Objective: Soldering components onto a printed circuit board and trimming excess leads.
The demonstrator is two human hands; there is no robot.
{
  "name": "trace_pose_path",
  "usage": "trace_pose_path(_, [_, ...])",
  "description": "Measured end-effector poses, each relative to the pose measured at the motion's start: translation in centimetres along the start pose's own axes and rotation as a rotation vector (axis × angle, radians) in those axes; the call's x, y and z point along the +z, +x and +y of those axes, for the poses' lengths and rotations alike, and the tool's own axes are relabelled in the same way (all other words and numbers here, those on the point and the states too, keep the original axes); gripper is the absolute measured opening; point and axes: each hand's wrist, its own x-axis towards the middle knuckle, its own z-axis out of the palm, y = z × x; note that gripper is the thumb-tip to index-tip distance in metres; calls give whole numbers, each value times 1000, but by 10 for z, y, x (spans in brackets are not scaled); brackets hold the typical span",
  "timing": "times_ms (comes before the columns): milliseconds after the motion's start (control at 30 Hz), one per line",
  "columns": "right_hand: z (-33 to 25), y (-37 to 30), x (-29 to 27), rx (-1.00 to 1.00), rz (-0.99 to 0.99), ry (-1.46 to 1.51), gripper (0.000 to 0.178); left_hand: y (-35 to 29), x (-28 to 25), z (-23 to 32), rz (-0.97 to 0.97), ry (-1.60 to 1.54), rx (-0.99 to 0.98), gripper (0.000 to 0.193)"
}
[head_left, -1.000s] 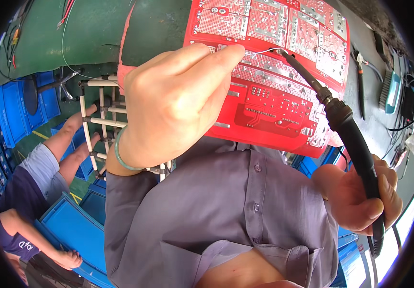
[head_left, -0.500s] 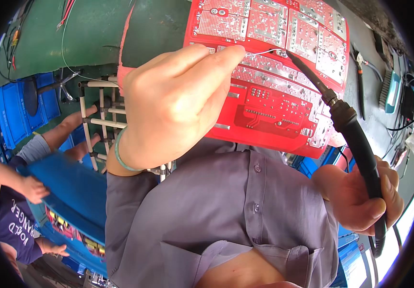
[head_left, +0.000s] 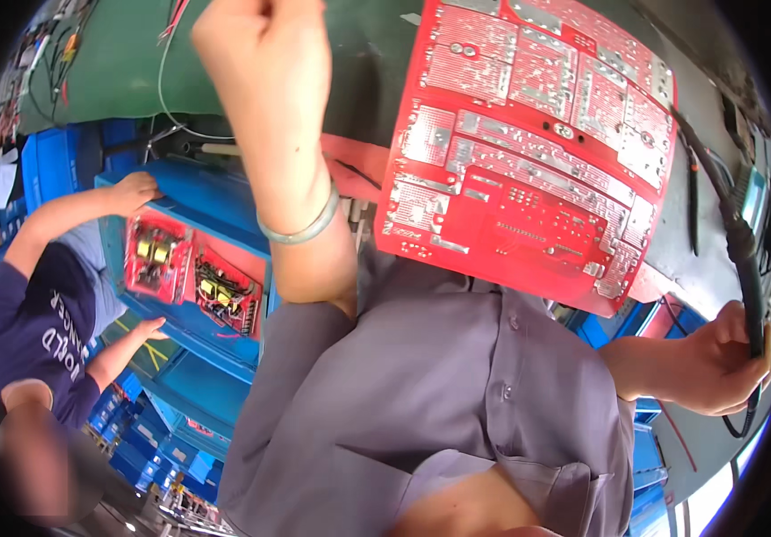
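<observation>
My right hand (head_left: pixel 716 362) is closed round the black handle of a soldering iron (head_left: pixel 745 268) at the right. The iron points up, and its thin end passes the right edge of a large red circuit board (head_left: pixel 493 255). The board lies with its solder side up, showing silvery pads and joints. My left hand (head_left: pixel 264 63) is raised at the upper edge, left of the board and apart from it. The picture's edge cuts off its fingers, so what they hold is hidden. A thin pale wire (head_left: pixel 161 76) curves down left of this hand.
A co-worker's hand (head_left: pixel 137 192) rests on a blue crate (head_left: pixel 264 268) at the left, holding red boards (head_left: pixel 157 255) with yellow parts. A green mat (head_left: pixel 108 76) covers the bench. A black-handled tool (head_left: pixel 693 210) and a brush (head_left: pixel 750 192) lie right of the board.
My left hand has moved up and left off the board. The iron's tip has left the joint and gone right. The board appears lower and further right; the co-worker's crate has tilted into view.
</observation>
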Motion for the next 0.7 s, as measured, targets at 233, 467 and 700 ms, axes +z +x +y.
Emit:
trace_pose_path(233, [4, -1, 10, 40, 14, 270, 39, 0, -4, -11, -314, 177, -194, 27])
trace_pose_path(467, [9, -6, 17, 59, -75, 255, 33, -11, -10, -14, -188, 186, -97, 24])
trace_pose_path(700, [47, 30, 12, 94, 172, 91, 16, -29, -24, 1, -221, 10, -324, 24])
